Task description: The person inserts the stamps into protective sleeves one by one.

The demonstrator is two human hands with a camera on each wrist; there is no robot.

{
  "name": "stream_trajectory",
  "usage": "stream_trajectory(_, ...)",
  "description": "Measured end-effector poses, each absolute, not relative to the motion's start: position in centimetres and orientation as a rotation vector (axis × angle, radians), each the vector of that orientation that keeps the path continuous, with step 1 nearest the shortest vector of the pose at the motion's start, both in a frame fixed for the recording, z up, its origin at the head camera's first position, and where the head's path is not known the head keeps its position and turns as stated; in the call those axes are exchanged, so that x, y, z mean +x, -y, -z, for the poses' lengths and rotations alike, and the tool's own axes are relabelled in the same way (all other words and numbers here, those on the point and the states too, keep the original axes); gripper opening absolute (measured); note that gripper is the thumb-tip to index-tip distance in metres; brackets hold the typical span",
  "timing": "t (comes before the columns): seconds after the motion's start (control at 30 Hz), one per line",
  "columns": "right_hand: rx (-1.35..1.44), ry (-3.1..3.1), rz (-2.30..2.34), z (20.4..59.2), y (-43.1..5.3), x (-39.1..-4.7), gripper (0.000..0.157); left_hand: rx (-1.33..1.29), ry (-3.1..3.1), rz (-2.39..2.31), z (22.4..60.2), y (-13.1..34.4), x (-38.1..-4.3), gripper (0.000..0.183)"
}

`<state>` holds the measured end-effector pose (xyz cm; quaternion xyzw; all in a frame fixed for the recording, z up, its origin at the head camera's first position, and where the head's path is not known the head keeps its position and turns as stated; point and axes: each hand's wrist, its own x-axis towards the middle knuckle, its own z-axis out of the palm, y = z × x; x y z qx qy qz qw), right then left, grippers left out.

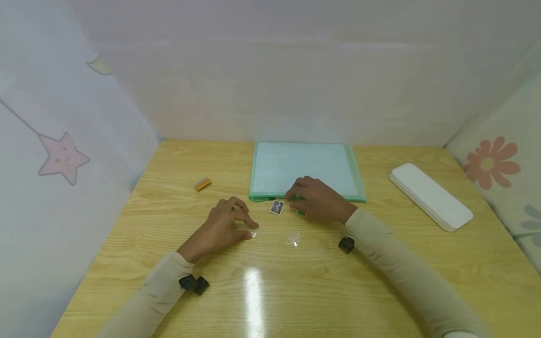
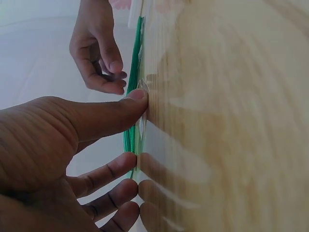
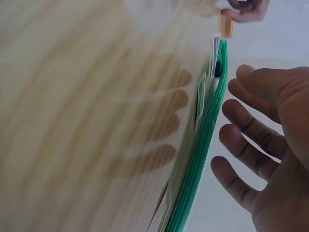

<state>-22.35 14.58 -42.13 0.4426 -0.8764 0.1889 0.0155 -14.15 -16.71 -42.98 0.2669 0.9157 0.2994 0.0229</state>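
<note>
My left hand [image 1: 221, 230] is low over the table with thumb and index finger apart. A small clear plastic piece [image 1: 253, 234] lies right at the thumb tip, partly hidden by it. My right hand [image 1: 319, 197] hovers at the folder's front edge, fingers loosely bent and nothing between them in the right wrist view. Below it a small green card [image 1: 301, 212] is partly covered by the hand. Just left of that hand lies a small dark picture card with a white border [image 1: 276, 207]. A crumpled clear plastic piece [image 1: 294, 240] rests on the table between the hands.
A green-edged zip folder [image 1: 304, 164] with a pale sheet lies at the back middle. To the right is a white oblong case [image 1: 431, 196]. A small orange-and-grey block [image 1: 203, 184] sits at the back left. Cloth-like walls [image 1: 296, 84] surround the wooden table [image 1: 338, 291].
</note>
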Motion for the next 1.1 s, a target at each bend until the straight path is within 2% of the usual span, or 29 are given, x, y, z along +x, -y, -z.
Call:
stream_trajectory(0.4, 1.411, 2.791, -0.383, 42.5, -11.8, -22.0, 0.036, 0.868, -2.847, -0.93, 43.0, 16.6, -14.3, 0.013)
stream_trajectory(0.67, 1.419, 2.775, -0.336, 42.4, -11.3, -21.8, 0.029, 0.888, -2.838, -0.984, 43.1, 16.8, -14.4, 0.014)
stream_trajectory(1.1, 1.448, 2.725, -0.381, 42.3, -11.5, -21.7, 0.017, 0.749, -2.719, -1.2, 42.3, 16.8, -14.8, 0.011)
